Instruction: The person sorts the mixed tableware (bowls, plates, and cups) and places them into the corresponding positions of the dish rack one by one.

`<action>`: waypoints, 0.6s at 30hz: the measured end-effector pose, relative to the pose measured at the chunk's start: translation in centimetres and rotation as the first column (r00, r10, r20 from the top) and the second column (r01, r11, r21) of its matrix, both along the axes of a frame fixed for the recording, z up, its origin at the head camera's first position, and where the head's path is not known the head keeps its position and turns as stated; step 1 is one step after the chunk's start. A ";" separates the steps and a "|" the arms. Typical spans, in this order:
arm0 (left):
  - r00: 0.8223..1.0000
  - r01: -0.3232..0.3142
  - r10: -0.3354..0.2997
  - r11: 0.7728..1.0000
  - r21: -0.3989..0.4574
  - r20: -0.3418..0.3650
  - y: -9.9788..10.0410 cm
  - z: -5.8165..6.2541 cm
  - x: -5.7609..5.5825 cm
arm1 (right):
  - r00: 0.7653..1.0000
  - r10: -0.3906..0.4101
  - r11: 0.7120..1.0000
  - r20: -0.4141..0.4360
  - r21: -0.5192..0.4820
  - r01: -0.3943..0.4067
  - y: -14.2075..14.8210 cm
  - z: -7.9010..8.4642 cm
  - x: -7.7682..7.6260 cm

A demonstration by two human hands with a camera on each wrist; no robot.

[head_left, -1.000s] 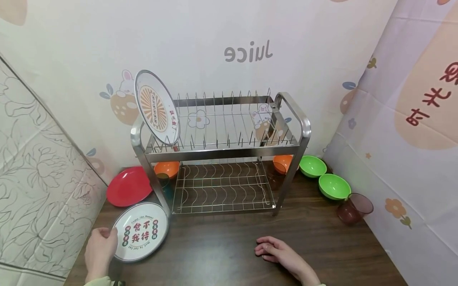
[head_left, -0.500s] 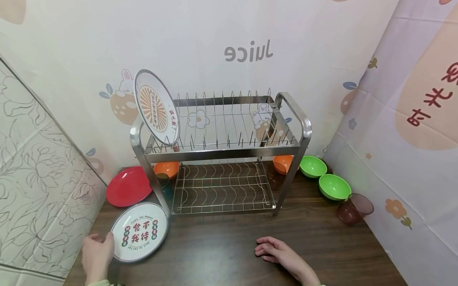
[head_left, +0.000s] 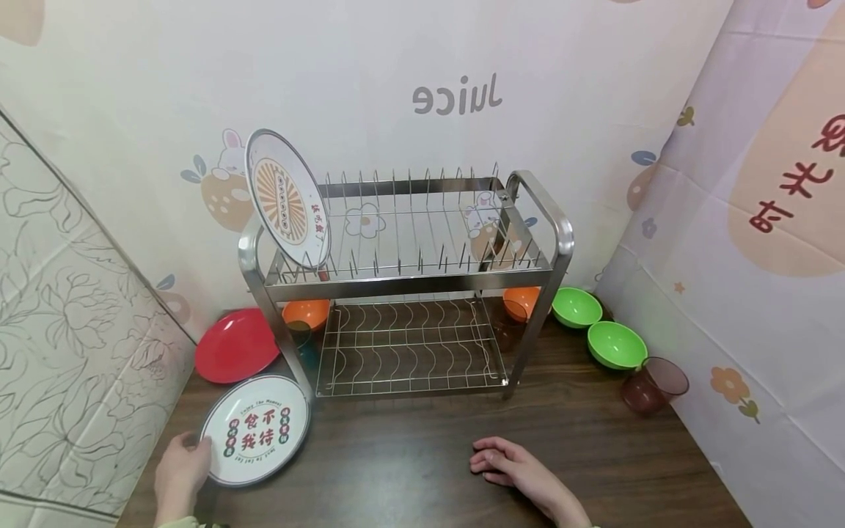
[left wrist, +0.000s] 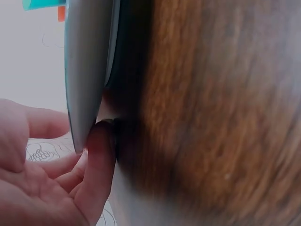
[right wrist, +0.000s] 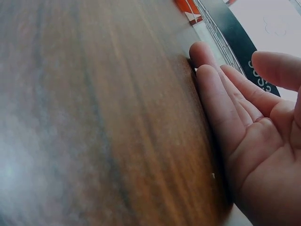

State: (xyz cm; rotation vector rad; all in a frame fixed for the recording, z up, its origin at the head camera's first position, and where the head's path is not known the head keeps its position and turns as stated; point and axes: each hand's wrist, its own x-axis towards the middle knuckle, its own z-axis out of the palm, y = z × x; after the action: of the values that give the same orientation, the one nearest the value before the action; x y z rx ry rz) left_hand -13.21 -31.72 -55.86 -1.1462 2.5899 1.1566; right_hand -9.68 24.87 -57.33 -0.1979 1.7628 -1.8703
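Note:
My left hand [head_left: 183, 469] is at the left rim of a white plate [head_left: 256, 469] with a dark edge and red characters. In the left wrist view the plate's rim [left wrist: 87, 70] lies between the thumb and the fingers [left wrist: 99, 155], which reach under it. The plate is low over the wooden table. My right hand [head_left: 521, 469] rests on the table with its fingers loosely bent, holding nothing. A second white plate [head_left: 290, 183] with an orange sunburst stands tilted at the left end of a metal dish rack's [head_left: 409, 284] upper tier.
A red plate [head_left: 238, 348] lies left of the rack, behind the white plate. Orange bowls [head_left: 306, 314] sit behind the rack's legs. Two green bowls [head_left: 617, 345] and a purple cup [head_left: 653, 386] stand at the right, near the wall cloth [head_left: 739, 293].
My left hand has shifted from beside the plate onto its left rim, thumb above and fingers beneath. That rim has moved slightly left. My right hand has stayed still.

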 end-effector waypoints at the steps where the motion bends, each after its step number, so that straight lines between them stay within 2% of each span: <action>1: 1.000 0.006 -0.006 1.000 -0.005 0.008 -0.1 0.0 0.0 | 1.000 0.000 1.000 0.000 0.001 0.000 0.0 0.0 0.0; 7: 0.999 0.037 -0.037 0.999 -0.028 0.018 -0.4 -0.1 0.0 | 1.000 -0.006 1.000 0.004 0.006 0.006 -0.1 0.0 -0.1; 18: 0.998 0.040 -0.042 0.998 0.042 0.040 -1.0 0.9 0.9 | 1.000 -0.009 1.000 0.009 0.006 0.009 -0.1 0.0 -0.2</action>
State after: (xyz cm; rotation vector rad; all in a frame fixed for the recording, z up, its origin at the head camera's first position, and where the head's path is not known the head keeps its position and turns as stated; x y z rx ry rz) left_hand -12.32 -32.77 -54.92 -1.0918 2.5344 1.1601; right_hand -9.83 24.78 -57.29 -0.1795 1.7658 -1.8694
